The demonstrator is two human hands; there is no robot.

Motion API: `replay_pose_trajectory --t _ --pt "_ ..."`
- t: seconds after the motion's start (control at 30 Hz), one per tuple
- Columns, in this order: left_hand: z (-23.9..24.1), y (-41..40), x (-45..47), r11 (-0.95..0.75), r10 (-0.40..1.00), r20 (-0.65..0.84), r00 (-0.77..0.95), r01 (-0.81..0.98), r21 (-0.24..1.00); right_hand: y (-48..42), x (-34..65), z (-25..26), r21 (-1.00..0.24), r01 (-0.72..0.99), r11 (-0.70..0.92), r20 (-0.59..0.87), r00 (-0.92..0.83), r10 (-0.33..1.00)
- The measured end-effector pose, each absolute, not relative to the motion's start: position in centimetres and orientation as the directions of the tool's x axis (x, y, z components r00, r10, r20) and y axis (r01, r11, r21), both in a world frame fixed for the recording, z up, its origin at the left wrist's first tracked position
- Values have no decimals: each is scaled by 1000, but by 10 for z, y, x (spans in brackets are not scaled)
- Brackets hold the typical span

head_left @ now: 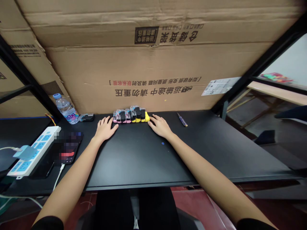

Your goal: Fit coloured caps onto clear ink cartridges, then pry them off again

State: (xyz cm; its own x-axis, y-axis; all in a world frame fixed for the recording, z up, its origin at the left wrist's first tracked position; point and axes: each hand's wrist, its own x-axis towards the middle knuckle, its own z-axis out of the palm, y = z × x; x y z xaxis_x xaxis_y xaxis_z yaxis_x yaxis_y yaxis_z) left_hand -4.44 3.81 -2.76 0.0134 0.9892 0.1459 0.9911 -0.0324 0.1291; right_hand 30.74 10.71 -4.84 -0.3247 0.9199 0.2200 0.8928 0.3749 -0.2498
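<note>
My left hand (pixel 104 128) lies flat on the black tabletop, fingers spread, just left of a row of small plastic pieces. Those on the left (pixel 122 116) are grey and black with pink edges. Toward the right, similar pieces (pixel 139 114) have yellow edges, and some are stacked. My right hand (pixel 160 125) rests palm down with its fingers apart, thumb side close to the yellow end piece (pixel 147 117). Whether the fingertips touch the row I cannot tell. Neither hand holds anything.
A slim screwdriver-like tool (pixel 182 120) lies to the right. At left are a water bottle (pixel 66 109), a dark plastic piece (pixel 87 117), a white power strip (pixel 39 147) and two phones (pixel 72 148) with a cable. Cardboard (pixel 148 64) walls the back edge.
</note>
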Motion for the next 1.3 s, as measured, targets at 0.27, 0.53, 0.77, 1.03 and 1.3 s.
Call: replay_pose_trajectory --t 0.27,0.53,0.77,1.03,1.3 --pt "-26 38 -44 -31 989 147 9 989 145 110 308 -53 -263 884 387 253 -324 912" --pt "-26 38 -43 -4 988 152 -24 984 178 96 302 -27 -286 784 550 663 -252 704" --pt "-28 39 -45 -18 989 146 -11 981 193 69 270 -16 -88 686 722 610 -536 584" --pt "-33 40 -45 -33 984 177 -4 978 205 64 252 -18 -33 713 701 419 -627 657" --pt "-26 37 -42 -4 987 155 -31 976 218 65 249 -21 -48 691 721 421 -640 642"
